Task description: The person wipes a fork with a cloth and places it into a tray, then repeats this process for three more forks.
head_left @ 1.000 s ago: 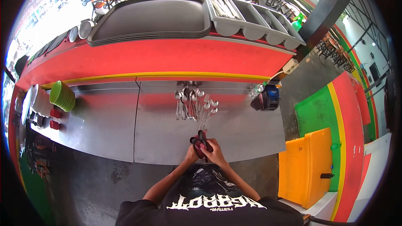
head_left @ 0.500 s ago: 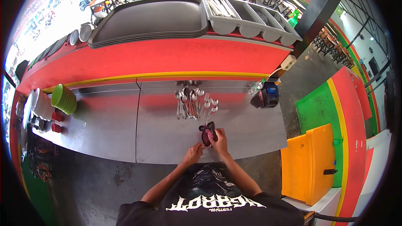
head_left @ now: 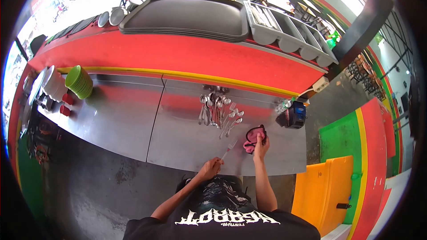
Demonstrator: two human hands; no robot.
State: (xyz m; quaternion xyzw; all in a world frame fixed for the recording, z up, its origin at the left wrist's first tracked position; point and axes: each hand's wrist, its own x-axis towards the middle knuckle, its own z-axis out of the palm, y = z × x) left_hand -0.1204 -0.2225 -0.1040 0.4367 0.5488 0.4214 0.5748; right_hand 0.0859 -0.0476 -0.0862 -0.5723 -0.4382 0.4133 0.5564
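My left hand [head_left: 210, 169] is closed on the handle end of a fork [head_left: 230, 145], whose tines point up and to the right over the steel table. In my right hand [head_left: 261, 146] is a pink cloth with dark edging [head_left: 254, 135], bunched up and apart from the fork. Beyond my hands lies a pile of spoons and forks [head_left: 214, 109] on the table. A few spoons [head_left: 233, 122] lie at its right side, nearer the cloth.
The steel table [head_left: 120, 124] has stacked green bowls [head_left: 79, 82] and red cups [head_left: 66, 99] at left. A dark bag [head_left: 293, 115] and a bottle [head_left: 283, 106] stand at right. Trays [head_left: 187, 15] and a grey cutlery holder [head_left: 289, 31] sit on the red ledge. A yellow box [head_left: 322, 195] is at lower right.
My right hand has moved right with the cloth, away from my left hand. The fork in my left hand now shows uncovered. The whole view has shifted and tilted slightly.
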